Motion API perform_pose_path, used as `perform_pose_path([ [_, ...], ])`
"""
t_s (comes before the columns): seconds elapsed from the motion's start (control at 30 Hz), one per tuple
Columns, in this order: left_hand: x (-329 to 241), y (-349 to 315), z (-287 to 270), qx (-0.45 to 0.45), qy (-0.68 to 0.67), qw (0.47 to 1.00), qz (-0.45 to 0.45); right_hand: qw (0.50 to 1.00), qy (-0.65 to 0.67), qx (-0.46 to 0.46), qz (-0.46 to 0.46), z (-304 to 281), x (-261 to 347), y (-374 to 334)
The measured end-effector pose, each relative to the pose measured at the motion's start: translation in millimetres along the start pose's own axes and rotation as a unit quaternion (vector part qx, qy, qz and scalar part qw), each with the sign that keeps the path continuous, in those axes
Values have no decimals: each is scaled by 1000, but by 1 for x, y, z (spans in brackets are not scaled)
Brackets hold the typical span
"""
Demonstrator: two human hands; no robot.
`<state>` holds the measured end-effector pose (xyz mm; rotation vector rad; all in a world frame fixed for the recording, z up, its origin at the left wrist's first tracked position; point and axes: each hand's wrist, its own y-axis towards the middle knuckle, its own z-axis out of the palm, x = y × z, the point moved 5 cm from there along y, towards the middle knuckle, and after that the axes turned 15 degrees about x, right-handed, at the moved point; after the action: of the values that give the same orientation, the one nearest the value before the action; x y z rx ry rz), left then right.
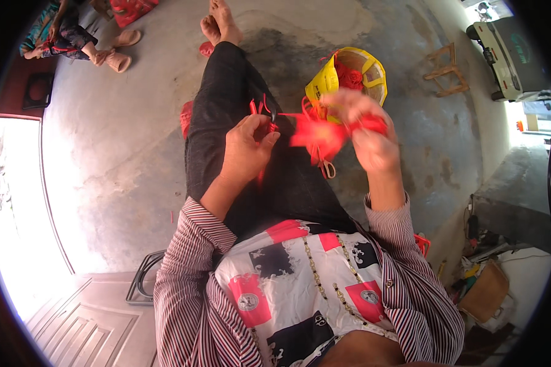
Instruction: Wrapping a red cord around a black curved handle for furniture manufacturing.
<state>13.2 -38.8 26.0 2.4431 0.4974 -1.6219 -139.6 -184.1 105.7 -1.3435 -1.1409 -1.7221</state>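
Above my lap, my left hand [249, 145] is closed in a pinch on thin red cords [273, 128] that stick up past the fingertips. A small dark, curved thing shows beside those fingers; I cannot make out what it is. My right hand [368, 129], smeared by motion, has its fingers closed round part of a bright red ribbon-like bundle [317, 136]. That bundle spans the gap between both hands, with loose loops above and strands below. Just under it shows a pale scissor handle [328, 169]; its blades are hidden.
A yellow bag [322, 82] with red pieces inside stands open beyond my right hand. A small wooden stool [445, 70] is farther right, near a large wheeled case [507, 58]. Another person [64, 37] sits at the far left. Clutter [487, 287] lies at the lower right.
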Motion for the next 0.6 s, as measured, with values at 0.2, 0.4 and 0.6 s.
perform_pose_path([
  [0.2, 10, 7, 12, 29, -35, 999, -1, 818, 444, 355, 87, 117, 52, -48],
  [0.4, 5, 8, 18, 6, -80, 997, -3, 741, 510, 417, 130, 185, 72, -42],
  [0.6, 7, 18, 26, 49, 12, 998, 40, 662, 571, 471, 119, 208, 84, -42],
])
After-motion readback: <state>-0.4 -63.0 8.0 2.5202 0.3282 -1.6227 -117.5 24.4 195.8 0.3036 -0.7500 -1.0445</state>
